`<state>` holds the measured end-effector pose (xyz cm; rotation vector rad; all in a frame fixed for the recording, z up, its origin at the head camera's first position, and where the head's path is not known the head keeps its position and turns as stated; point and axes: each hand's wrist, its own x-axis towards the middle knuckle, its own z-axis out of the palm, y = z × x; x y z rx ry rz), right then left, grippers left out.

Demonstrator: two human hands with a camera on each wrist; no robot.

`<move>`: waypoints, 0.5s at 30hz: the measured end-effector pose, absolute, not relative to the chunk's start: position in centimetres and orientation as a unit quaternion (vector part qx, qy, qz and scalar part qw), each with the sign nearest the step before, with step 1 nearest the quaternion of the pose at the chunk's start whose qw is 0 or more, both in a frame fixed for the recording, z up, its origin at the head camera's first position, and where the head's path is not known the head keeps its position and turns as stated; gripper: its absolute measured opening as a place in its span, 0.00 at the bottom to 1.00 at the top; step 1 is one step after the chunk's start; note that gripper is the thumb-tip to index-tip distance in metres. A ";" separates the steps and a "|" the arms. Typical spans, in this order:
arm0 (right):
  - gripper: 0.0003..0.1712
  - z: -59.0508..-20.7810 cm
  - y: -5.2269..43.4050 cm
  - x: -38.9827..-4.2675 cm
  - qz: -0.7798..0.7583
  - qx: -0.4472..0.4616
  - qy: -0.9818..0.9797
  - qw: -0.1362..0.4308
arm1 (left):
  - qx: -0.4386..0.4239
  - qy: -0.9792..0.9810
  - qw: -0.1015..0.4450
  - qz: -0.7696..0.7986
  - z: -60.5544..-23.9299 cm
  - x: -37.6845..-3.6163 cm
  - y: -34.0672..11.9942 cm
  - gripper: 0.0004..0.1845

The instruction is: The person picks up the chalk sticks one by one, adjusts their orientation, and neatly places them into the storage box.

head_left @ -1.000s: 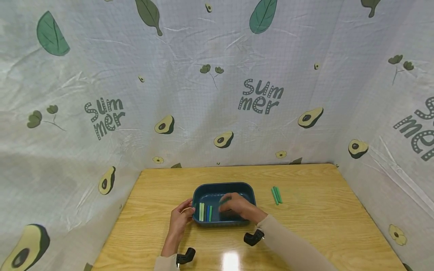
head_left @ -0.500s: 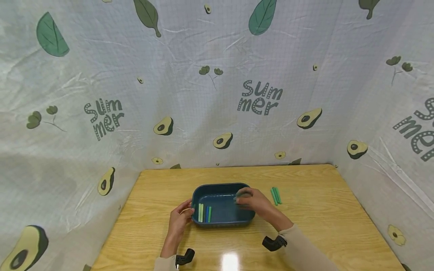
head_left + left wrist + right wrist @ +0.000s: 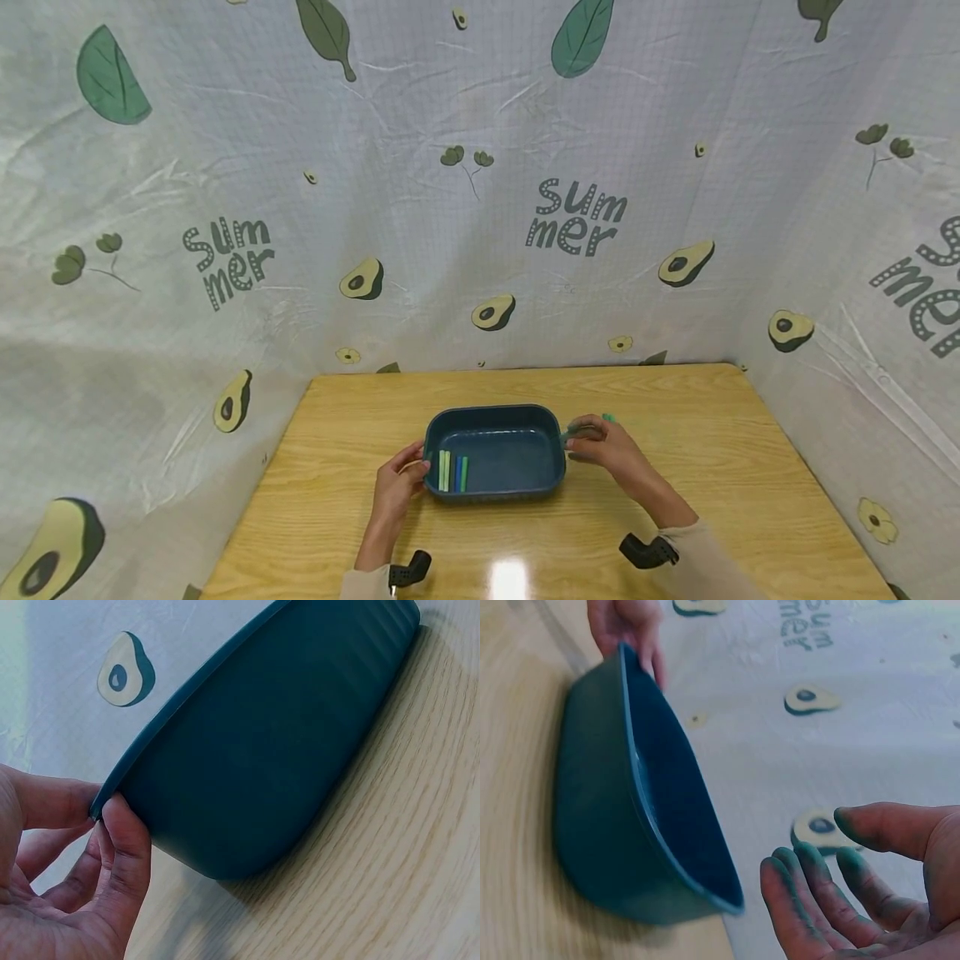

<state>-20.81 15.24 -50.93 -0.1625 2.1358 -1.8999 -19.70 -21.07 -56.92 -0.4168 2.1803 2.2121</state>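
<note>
We see a dark blue tray (image 3: pixel 495 454) standing in the middle of the wooden bench (image 3: pixel 712 492), and we use it as our landmark. The left hand (image 3: pixel 396 492) is at the left end of the tray; its thumb and fingers (image 3: pixel 124 847) pinch the rim there (the left wrist view shows this closely). Inside the tray, near this left end, four chalk sticks (image 3: pixel 453 472) lie side by side: two pale green, one blue, one green.

The right hand (image 3: pixel 603 446) is just beside the right end of the tray, apart from the rim. Its fingers (image 3: pixel 810 889) are relaxed and slightly spread, with green dust on the tips, and they hold nothing. Behind this hand, to the right of the tray, a small green tip of another chalk stick (image 3: pixel 609 417) shows on the bench; the rest is hidden by the hand.

A cloth wall (image 3: pixel 480 208) with avocado prints stands behind the bench.
</note>
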 end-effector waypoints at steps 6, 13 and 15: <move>0.25 -50.9 17.4 -20.8 -0.659 -0.018 0.746 0.094 | -0.128 0.693 0.015 0.710 -55.2 -18.9 -20.8 0.24; 0.27 -51.1 19.0 -20.8 -0.630 0.015 0.775 0.044 | -0.128 0.699 -0.001 0.704 -56.2 -19.3 -21.0 0.23; 0.26 -51.2 19.2 -20.8 -0.620 0.029 0.784 0.030 | -0.134 0.701 -0.005 0.701 -57.1 -19.7 -21.1 0.23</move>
